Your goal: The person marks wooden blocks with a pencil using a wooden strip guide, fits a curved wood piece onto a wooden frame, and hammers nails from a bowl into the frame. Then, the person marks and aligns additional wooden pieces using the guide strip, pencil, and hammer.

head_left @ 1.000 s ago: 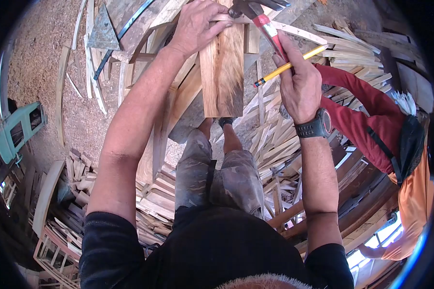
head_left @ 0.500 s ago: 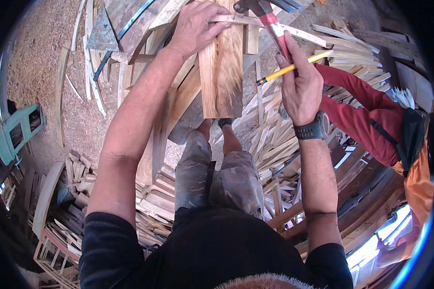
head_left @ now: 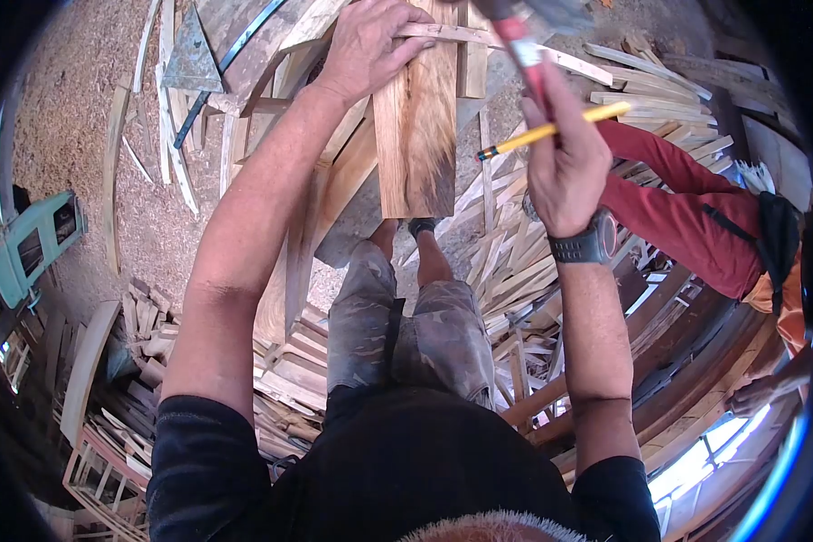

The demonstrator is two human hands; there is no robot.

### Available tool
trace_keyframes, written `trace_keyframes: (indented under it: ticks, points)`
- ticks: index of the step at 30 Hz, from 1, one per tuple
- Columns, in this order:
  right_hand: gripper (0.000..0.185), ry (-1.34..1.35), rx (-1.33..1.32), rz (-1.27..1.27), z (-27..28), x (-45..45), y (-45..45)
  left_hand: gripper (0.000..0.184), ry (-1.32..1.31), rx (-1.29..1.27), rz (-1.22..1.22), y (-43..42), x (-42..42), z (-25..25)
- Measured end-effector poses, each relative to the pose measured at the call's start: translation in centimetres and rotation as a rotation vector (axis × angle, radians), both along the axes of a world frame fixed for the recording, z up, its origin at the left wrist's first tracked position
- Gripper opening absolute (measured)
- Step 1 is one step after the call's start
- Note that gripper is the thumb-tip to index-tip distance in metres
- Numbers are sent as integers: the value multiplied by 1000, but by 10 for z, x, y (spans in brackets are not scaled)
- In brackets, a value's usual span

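Observation:
My right hand is wrapped round the handle of a claw hammer with red and white bands. The hammer's head is smeared by motion at the top edge. A yellow pencil sticks out crosswise from the same hand, held among the fingers. My left hand pinches the end of a thin wooden strip between thumb and fingers. That strip crosses over a wide wooden plank, which points toward my legs.
Loose wood strips lie piled to the right and below. A rusty metal triangle and a blue metal bar are at upper left. A green machine stands far left. Another person in red trousers is close on the right.
The hammer's head has swung up toward the top edge and is now blurred. The pencil has tilted slightly with my right hand. My left hand stays on the strip. The other person has shifted.

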State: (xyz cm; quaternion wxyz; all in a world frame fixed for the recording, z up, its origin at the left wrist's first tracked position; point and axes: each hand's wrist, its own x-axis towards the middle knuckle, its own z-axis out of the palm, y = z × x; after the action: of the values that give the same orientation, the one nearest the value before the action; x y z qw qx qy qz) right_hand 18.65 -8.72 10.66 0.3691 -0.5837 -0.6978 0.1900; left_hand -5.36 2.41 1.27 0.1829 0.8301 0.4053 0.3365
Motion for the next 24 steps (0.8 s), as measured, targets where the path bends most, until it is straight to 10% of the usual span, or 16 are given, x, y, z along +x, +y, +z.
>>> trace_keyframes:
  ticks: [24]
  points:
    - [47, -174, -154, 50, -2, 9, 6, 23, -16, 63, -24, -1, 0, 2]
